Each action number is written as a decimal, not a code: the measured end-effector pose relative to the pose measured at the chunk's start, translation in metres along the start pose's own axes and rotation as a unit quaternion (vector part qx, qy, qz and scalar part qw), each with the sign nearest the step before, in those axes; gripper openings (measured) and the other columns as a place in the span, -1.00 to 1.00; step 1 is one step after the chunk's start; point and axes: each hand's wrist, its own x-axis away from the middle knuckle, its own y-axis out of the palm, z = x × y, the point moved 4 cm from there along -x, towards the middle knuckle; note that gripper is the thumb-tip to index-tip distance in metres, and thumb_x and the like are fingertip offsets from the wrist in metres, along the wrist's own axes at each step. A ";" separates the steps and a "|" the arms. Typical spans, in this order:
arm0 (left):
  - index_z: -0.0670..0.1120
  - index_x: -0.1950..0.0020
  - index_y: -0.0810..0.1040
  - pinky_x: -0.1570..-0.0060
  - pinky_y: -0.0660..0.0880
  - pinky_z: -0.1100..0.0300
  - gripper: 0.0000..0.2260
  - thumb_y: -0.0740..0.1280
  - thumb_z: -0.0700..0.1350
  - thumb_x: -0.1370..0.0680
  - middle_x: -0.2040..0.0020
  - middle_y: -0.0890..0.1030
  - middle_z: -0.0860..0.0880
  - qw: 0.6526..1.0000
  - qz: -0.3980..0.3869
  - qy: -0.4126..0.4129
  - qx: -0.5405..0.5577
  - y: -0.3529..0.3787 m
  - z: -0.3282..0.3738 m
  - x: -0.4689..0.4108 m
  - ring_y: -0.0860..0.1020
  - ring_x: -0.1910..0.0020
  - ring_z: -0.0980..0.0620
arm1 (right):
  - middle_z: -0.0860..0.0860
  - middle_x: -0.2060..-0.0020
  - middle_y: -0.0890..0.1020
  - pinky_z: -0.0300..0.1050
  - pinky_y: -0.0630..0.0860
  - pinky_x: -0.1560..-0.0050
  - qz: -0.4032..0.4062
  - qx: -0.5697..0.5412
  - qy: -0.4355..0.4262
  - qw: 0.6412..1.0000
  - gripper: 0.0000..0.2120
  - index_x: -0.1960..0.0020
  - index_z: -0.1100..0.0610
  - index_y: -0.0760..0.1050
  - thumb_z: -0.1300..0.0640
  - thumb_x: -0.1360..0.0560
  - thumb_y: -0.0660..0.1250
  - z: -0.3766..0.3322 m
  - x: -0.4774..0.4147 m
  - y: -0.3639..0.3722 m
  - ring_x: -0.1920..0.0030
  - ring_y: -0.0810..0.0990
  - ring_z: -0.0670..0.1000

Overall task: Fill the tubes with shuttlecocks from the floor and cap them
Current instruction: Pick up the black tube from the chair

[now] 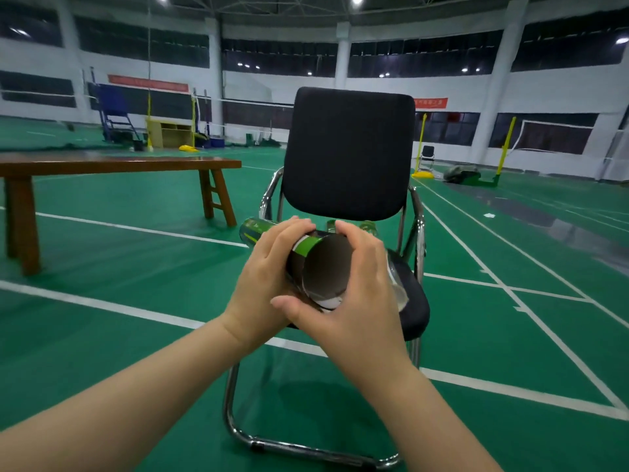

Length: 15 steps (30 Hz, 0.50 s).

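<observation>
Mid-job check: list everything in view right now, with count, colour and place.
held tube: one, black with a green band, open end toward the camera, above the chair seat
second tube: one, green and black, lying on the seat behind the left hand
clear item: one, see-through, on the seat right of the right hand; cannot tell what it is
chair: one, black padding, chrome frame, centre
bench: one, brown wood, left
umpire chair: one, blue, far left
net posts: several, yellow, far back
court floor: green, white lines
left hand: grips the held tube's left side
right hand: grips the held tube's open rim
</observation>
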 end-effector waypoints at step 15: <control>-0.15 -0.30 0.35 -0.13 0.23 0.35 -0.32 0.36 0.08 -0.24 -0.18 0.46 -0.11 0.934 -0.192 -0.290 -0.086 -0.080 -0.042 0.207 0.42 -0.15 -0.05 | -0.07 -0.14 0.31 -0.51 0.19 -0.09 -0.241 -0.145 0.226 0.933 -0.11 -0.36 0.10 0.21 -0.05 -0.17 0.58 -0.025 0.144 0.128 -0.09 0.28 -0.23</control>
